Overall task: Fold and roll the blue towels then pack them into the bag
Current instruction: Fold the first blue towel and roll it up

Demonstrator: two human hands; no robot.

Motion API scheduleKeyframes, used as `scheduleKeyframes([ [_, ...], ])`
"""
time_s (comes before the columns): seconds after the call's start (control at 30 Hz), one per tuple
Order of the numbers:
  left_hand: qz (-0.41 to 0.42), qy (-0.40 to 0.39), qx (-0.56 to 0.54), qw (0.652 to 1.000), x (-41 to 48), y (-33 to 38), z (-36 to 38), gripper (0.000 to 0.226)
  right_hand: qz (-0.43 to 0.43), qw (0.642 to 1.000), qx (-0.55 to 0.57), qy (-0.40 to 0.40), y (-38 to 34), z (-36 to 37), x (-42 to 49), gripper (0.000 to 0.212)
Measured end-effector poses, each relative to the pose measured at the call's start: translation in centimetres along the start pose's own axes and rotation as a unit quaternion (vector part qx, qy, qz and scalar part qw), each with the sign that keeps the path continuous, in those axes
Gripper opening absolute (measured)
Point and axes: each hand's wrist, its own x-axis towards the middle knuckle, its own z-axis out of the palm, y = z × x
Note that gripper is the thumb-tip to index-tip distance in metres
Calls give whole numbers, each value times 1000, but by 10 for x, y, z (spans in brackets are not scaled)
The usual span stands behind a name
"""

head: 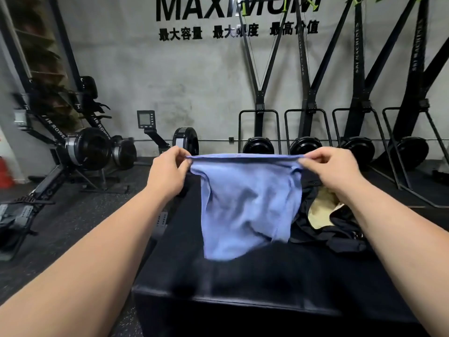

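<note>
A blue towel [243, 205] hangs in the air, stretched by its top edge above a black padded box [255, 276]. My left hand [167, 173] pinches the towel's upper left corner. My right hand [332, 171] pinches the upper right corner. The towel's lower end drapes down and touches the box top. To the right on the box lies a black bag [340, 229] with a pale yellow lining [320, 210] showing at its opening; my right forearm covers part of it.
Rowing machines [80, 152] stand on the dark rubber floor to the left. Several black ski-trainer frames [308, 132] line the grey back wall. A red object [4, 173] sits at the far left edge.
</note>
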Motion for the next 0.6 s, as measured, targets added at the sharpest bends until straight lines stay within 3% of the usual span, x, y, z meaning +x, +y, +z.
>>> scheduleKeyframes([
  [0.07,13,-5,18,1000,2,1,1,11,-12,998,-63,-13,2,2,1,9],
  [0.17,30,23,19,999,3,8,0,11,-35,992,-84,82,-3,-1,5,8],
  [0.37,21,61,26,998,10,11,-8,12,-39,990,-128,52,-10,-1,6,9],
  [0.6,-14,23,-23,999,0,7,-6,6,1,992,-118,35,-5,0,5,11],
])
